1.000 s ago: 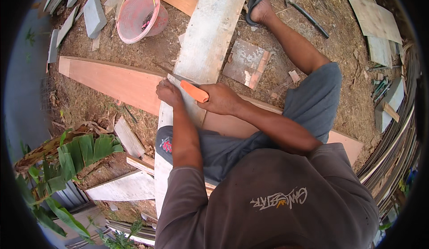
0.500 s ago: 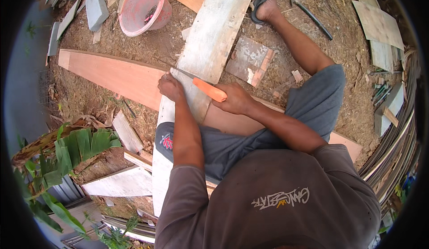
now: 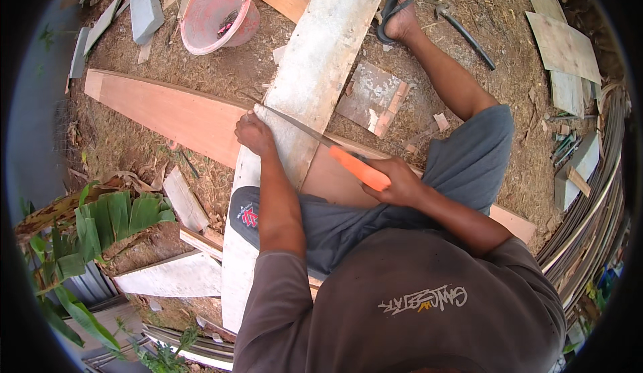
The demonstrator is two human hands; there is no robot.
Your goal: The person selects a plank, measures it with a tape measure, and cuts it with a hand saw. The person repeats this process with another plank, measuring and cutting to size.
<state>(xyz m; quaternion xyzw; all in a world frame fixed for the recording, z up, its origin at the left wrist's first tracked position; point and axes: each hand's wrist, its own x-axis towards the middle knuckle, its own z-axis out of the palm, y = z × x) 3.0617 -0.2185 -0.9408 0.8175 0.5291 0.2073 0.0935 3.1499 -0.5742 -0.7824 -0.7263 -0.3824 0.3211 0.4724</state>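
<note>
My right hand (image 3: 395, 180) is closed around the orange handle of a handsaw (image 3: 360, 169). Its thin blade slants up and left across a long whitish board (image 3: 328, 31), with the tip reaching just past the board's left edge. At that edge my left hand (image 3: 254, 134) is closed on the whitish board, its thumb right beside the blade. Under the whitish board, crossing it, lies a long reddish plank (image 3: 167, 115); one end sticks out to the left and more of it shows near my leg. My left fingertips are partly hidden.
A pink-stained bucket (image 3: 221, 18) stands at the far left near another plank. Beyond my sandalled foot (image 3: 400, 13) lies a hammer (image 3: 467, 37). A flaking square board (image 3: 373, 98) rests on the ground. Wood offcuts (image 3: 566, 48) and stacked strips line the right; banana leaves (image 3: 117, 226) hang at left.
My right hand has drawn the saw back, down and to the right, so more blade shows over the whitish board. My left hand stays at the board's edge.
</note>
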